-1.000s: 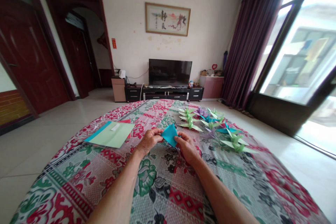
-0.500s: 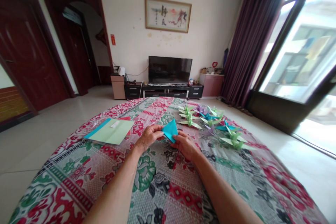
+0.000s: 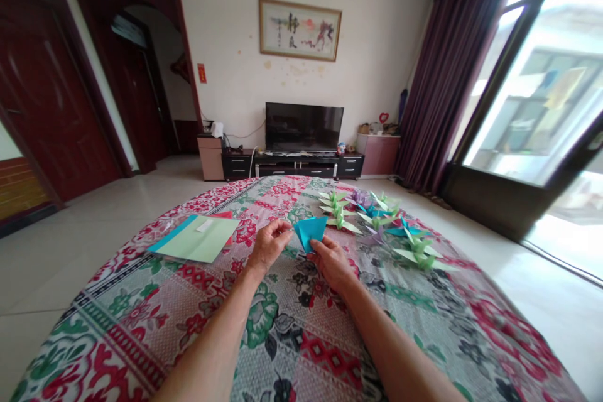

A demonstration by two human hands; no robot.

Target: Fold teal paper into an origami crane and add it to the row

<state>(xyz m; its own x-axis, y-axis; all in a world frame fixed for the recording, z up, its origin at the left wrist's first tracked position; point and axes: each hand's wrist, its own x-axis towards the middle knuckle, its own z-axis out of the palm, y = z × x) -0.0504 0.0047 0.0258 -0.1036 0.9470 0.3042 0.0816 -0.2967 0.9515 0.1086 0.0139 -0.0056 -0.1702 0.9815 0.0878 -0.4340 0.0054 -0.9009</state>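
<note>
A folded blue paper (image 3: 311, 230) stands point-down above the table, pinched at its lower tip by my right hand (image 3: 330, 260). Just to its left is my left hand (image 3: 268, 245), fingers curled in a pinch at the paper's left corner. Both hands hover over the flowered tablecloth (image 3: 292, 326). Beyond them, to the right, several folded paper cranes (image 3: 377, 220) in green, blue and purple lie in a loose group.
A stack of flat paper sheets (image 3: 198, 239), green on top with blue and red beneath, lies at the left on the table. Past the round table are tiled floor, a television on a low cabinet (image 3: 304, 129), dark doors at left, and curtained windows at right.
The blue paper has been turned from a diamond lying between both hands to a triangle held point-down. My left hand has shifted a little away to the paper's left corner.
</note>
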